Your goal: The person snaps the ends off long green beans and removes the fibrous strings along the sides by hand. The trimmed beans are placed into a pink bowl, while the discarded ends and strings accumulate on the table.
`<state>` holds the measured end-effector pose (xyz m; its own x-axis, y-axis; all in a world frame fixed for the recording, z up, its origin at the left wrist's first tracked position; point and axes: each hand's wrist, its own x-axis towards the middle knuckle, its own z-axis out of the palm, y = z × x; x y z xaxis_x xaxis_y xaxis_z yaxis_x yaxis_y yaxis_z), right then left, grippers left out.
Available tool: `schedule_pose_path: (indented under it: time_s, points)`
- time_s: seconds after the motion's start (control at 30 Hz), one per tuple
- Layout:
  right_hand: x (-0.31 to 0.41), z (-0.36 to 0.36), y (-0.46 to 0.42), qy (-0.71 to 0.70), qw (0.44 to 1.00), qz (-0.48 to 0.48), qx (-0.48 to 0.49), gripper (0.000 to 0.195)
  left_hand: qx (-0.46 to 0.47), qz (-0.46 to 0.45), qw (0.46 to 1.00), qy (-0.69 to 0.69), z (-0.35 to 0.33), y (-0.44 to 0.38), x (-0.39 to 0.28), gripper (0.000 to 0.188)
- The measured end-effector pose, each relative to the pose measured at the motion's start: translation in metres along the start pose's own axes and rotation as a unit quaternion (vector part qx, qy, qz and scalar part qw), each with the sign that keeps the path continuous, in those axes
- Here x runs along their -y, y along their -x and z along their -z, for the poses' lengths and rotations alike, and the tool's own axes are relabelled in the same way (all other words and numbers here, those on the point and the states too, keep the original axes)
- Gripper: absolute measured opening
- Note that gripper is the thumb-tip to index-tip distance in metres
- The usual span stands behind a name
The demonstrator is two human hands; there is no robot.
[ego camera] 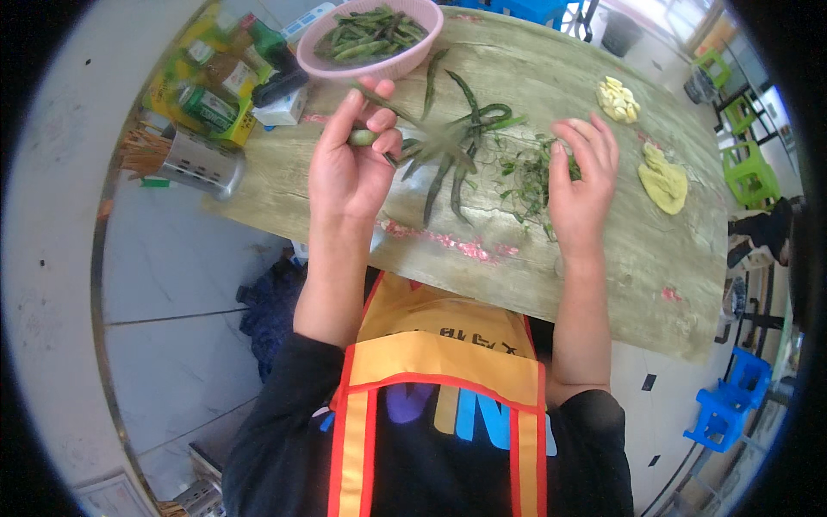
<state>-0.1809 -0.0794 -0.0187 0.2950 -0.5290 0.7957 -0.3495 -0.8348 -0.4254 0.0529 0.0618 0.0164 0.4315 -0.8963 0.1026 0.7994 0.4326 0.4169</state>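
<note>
Several green bean pods are gripped in my left hand (pixel 358 155), between thumb and fingers, some sticking out over the table and blurred. Loose long green beans (pixel 475 123) lie on the wood-patterned table (pixel 646 258) between my hands. My right hand (pixel 586 174) is raised with its fingers apart, beside a small heap of trimmed green stem bits (pixel 533 178); I see nothing held in it, though its palm is partly hidden. Beyond my left hand stands a pink plastic basket (pixel 431 32) of bean pods (pixel 371 39).
Peeled garlic cloves (pixel 619 100) and a yellow-green cloth (pixel 663 179) lie at the right. At the left stand a metal holder (pixel 203 165) with chopsticks, a yellow box of bottles and cans (pixel 205 106), and a tissue box (pixel 281 110). Blue stools (pixel 730 400) are on the floor.
</note>
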Motion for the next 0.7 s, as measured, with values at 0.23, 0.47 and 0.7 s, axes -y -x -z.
schedule_pose_path:
  time_s: [0.23,0.47,0.7]
  points:
    - [0.029,0.002,0.008,-0.414,0.827,-0.251,0.285,0.019,0.028,0.142,0.986,0.082,0.008,0.005,0.036,0.023]
    - [0.017,-0.001,0.014,-0.264,0.926,-0.15,0.225,0.017,-0.104,-0.111,0.926,-0.346,0.002,0.009,0.028,0.029]
    - [0.019,-0.01,0.014,-0.134,0.974,0.03,0.182,0.014,0.147,-0.284,0.527,-0.788,-0.01,0.022,0.055,0.022]
